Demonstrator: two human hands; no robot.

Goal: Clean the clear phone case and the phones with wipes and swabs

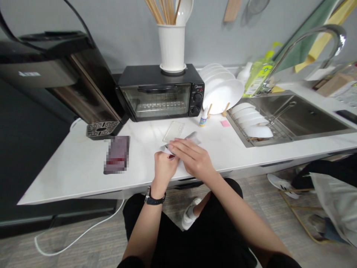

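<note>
Close together over the counter's front edge are both of my hands. My left hand (165, 167), with a black watch on the wrist, is closed around a thin item mostly hidden by the fingers; a dark edge and a bit of red show. Across it lies my right hand (196, 158), its fingers long and pressed together over a thin grey-white cloth or sheet (194, 137) that sticks out beyond them. Just behind the hands rests a clear phone case (173, 131). To its right stand a small white bottle (203, 117) with a blue and yellow label and a pink sticky note (225, 123).
A toaster oven (160, 98) carries a white utensil holder (172, 46). Left are a drinks machine (69, 70) and a pixelated purplish item (117, 154). Plates (223, 93), bowls (252, 121) and a sink (315, 111) are right. A person's shoe (281, 184) shows below.
</note>
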